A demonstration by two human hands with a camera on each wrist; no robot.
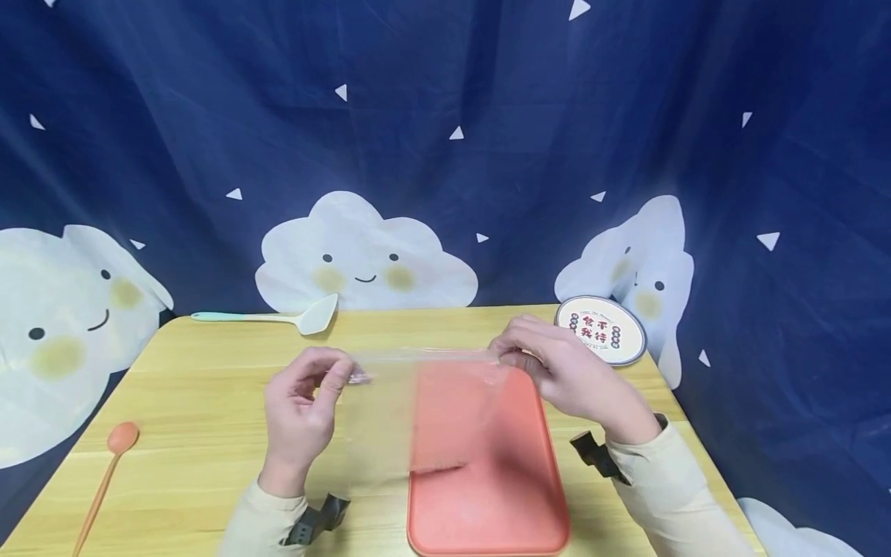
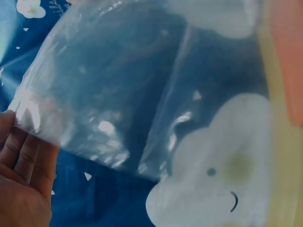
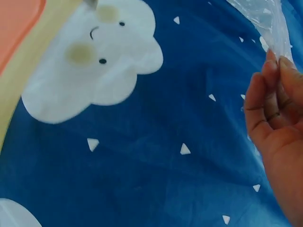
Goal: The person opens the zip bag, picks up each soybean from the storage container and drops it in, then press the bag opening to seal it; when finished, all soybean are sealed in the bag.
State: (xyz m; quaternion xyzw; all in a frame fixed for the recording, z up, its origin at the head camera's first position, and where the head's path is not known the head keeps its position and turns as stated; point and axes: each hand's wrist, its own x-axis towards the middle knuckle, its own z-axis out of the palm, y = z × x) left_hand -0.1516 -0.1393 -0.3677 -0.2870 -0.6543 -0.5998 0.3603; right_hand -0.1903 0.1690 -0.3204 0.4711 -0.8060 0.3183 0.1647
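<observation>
Nearest the camera, two cream sleeves with dark wrist mounts reached over the yellow wooden counter [image 1: 209,402]. A salmon-coloured tray [image 1: 501,495] lay flat on the counter at its near edge, between the forearms and closer to the right one.

Above the tray's far end, both hands held up a clear plastic bag [image 1: 418,410] by its top edge, so it hung in the air partly in front of the tray. The left hand [image 1: 302,410] pinched the bag's left top corner between thumb and curled fingers; the left wrist view showed the film [image 2: 113,90] stretched out from those fingertips [image 2: 21,151]. The right hand [image 1: 567,371] gripped the opposite top corner with its fingers closed on the plastic, and the right wrist view showed the crinkled edge [image 3: 272,23] caught at its fingertips [image 3: 272,71].

To the left, well apart from the hands, an orange spoon [image 1: 111,464] lay near the counter's edge. Farther back, a pale spatula with a mint handle [image 1: 278,317] rested by the far left edge, and a round lid with printed characters [image 1: 600,329] sat at the far right corner, just behind the right hand. Behind everything hung a navy curtain with smiling white clouds [image 1: 445,116].
</observation>
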